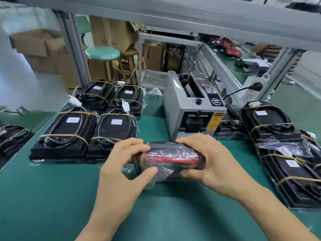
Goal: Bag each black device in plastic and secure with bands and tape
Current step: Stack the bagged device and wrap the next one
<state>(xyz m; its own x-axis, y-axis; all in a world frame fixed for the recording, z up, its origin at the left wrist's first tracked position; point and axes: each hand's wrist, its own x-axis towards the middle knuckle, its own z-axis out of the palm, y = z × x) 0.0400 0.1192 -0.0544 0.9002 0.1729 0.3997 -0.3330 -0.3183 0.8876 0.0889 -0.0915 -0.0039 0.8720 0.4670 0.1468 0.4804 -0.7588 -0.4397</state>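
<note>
Bagged device held edge-up over the green mat.
My left hand [119, 164] and right hand [215, 164] curl round the black-and-red device in crinkled clear plastic [171, 158], just before the grey boxy tape dispenser [191, 108].

I see a green worktop [52, 197] carrying banded black devices [66, 133] left and right, and a grey tape dispenser [189, 108] at the back.

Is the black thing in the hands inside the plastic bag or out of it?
Inside. Clear crinkled plastic covers the black device, and the left hand and right hand grip it through the bag.
</note>
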